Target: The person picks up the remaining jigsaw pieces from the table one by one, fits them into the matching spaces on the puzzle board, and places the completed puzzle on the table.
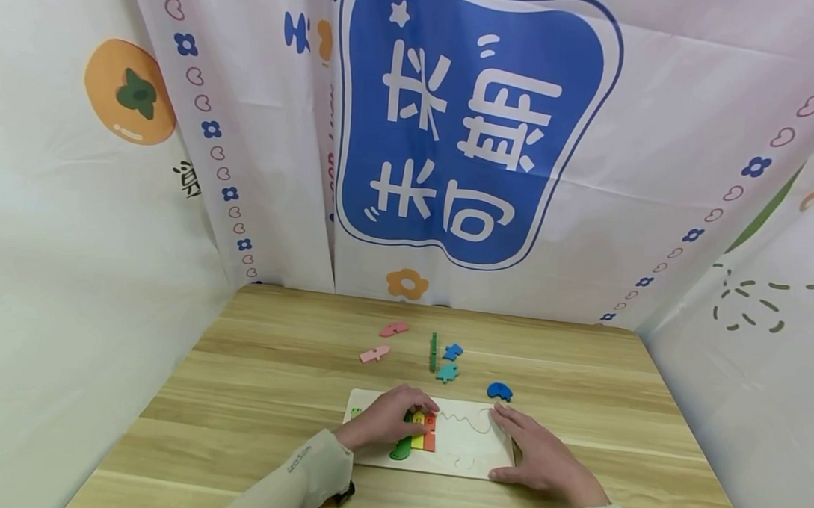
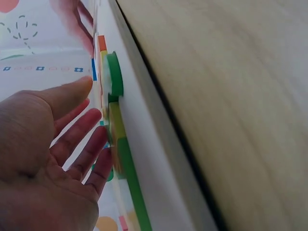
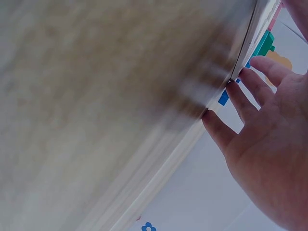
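Observation:
A pale wooden puzzle board (image 1: 445,465) lies on the table with coloured pieces set into its left part. My left hand (image 1: 396,416) is over these pieces, with thumb and fingertips at the orange-red piece (image 1: 429,442); in the left wrist view the fingers are loosely extended beside the pieces. A yellow piece (image 1: 417,442) and a green piece (image 1: 402,450) show beside and below that hand, partly covered by it. At the board's right end rests my right hand (image 1: 541,454), fingers spread, fingertips along its edge. Curved outlines mark the board's bare right part.
Beyond the board lie loose pieces: a dark blue one (image 1: 499,391), a teal one (image 1: 447,373), a smaller blue one (image 1: 453,351), a long green one (image 1: 433,352) and two pink ones, the nearer (image 1: 375,354) lighter. A printed cloth (image 1: 654,106) hangs around the wooden table (image 1: 255,368).

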`<state>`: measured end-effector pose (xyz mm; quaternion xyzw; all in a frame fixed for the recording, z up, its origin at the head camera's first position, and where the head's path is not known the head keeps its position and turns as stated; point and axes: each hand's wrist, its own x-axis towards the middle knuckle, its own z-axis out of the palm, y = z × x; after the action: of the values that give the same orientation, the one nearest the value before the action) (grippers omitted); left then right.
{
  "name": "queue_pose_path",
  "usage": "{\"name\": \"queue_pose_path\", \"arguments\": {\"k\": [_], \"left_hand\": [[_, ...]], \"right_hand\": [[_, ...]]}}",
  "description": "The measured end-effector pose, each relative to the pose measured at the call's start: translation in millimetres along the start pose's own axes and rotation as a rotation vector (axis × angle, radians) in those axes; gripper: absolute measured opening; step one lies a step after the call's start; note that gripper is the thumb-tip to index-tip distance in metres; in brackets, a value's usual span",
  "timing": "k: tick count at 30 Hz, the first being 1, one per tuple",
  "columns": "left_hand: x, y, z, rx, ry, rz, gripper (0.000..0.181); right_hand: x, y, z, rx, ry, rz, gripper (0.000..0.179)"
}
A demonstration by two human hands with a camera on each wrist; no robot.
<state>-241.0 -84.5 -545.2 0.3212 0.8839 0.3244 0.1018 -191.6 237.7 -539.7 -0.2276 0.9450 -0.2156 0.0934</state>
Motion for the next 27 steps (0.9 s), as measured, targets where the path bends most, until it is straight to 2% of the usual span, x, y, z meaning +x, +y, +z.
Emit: {"name": "queue_pose_path", "arguments": {"k": [5, 12, 19, 23, 27], "left_hand": [[-11.8, -3.4, -6.8, 0.025, -0.001, -0.043, 0.04], [-43.4, -21.0, -24.1, 0.132, 0.005, -0.077, 0.065], [-74.4, -36.0, -45.2, 0.156, -0.012, -0.085, 0.091], [-82.8, -44.0, -53.1, 0.192, -0.032, -0.083, 0.094], [-84.3, -48.5, -55.7, 0.181, -0.055, -0.092, 0.093]], "right_hand": [[0.4, 1.7, 1.3, -0.005, 0.004, 0.002, 0.104], [0.8, 3.4, 2.5, -0.008, 0.009, 0.002, 0.104], [1.1, 2.3, 0.7, -0.008, 0.007, 0.001, 0.104], [0.8, 1.8, 0.2, 0.002, 0.0, 0.004, 0.104], [0.5, 1.6, 0.4, 0.007, -0.007, 0.01, 0.104]]}}
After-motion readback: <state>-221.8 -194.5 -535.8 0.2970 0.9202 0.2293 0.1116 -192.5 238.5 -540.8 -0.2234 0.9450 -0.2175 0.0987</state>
